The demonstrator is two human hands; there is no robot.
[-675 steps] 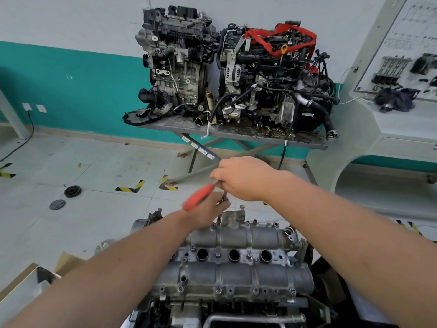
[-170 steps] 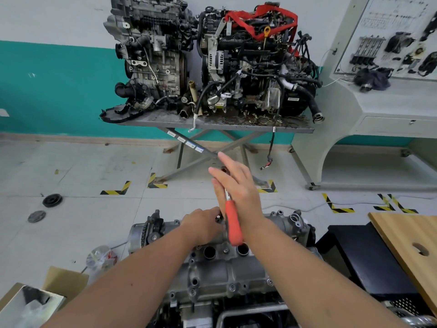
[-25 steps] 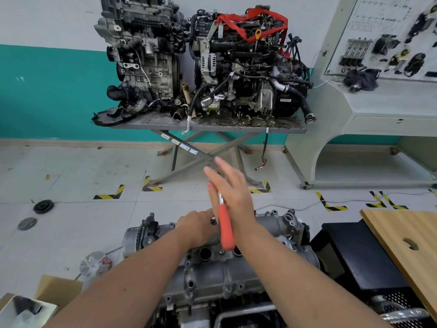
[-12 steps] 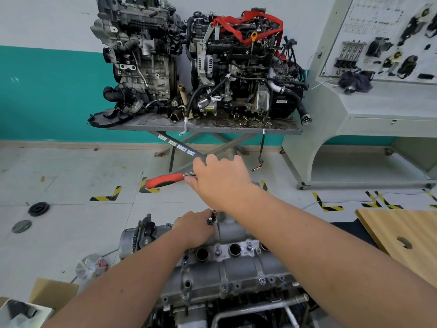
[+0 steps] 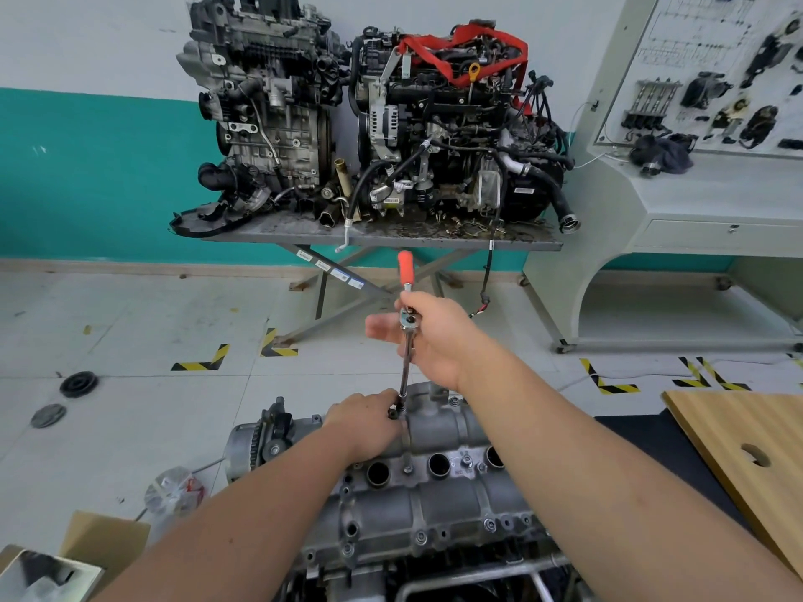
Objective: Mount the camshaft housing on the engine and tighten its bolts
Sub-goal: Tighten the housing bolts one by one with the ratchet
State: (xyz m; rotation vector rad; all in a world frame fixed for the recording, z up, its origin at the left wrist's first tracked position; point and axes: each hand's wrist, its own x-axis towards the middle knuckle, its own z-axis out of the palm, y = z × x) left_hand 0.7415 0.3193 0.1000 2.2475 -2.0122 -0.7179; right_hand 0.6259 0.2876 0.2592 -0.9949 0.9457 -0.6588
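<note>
The grey aluminium camshaft housing (image 5: 434,501) lies on the engine at the bottom centre, with three round plug holes along its middle. A ratchet wrench (image 5: 406,271) with a red handle stands on a long chrome extension over the housing's far edge. My right hand (image 5: 434,336) grips the ratchet at its head, the red handle pointing up and away. My left hand (image 5: 369,423) rests on the housing's far side and holds the socket end of the extension at a bolt. The bolt itself is hidden by my fingers.
Two engines (image 5: 369,115) stand on a metal scissor table (image 5: 391,241) against the wall ahead. A training console (image 5: 704,189) is at the right. A wooden board (image 5: 747,462) lies close on the right; a cardboard box (image 5: 100,545) and plastic bag (image 5: 174,497) on the left.
The red handle has swung from pointing left to pointing up and away. My right hand has shifted to the ratchet head. My left hand has stayed at the socket.
</note>
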